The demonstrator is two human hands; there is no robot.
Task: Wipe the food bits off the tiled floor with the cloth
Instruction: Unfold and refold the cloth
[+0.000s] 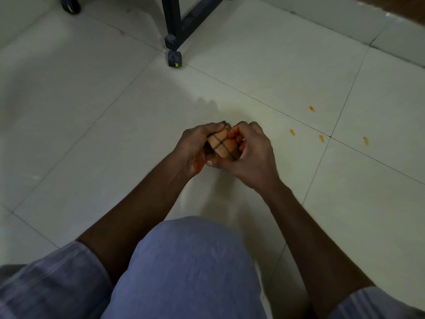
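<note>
An orange cloth (221,144) with dark crossing stripes is bunched into a small wad above the pale tiled floor (115,125). My left hand (195,148) grips its left side and my right hand (253,155) closes over its right side, so most of the cloth is hidden by fingers. Orange food bits (311,108) lie on the tiles to the right of my hands, with other bits of food (292,132) (321,138) (365,140) near a tile joint.
A black metal frame leg on a caster (174,58) stands on the floor beyond my hands. Another black wheel (70,4) is at the top left. My knee in blue fabric (188,268) fills the lower middle. A low tiled step (395,38) runs along the top right.
</note>
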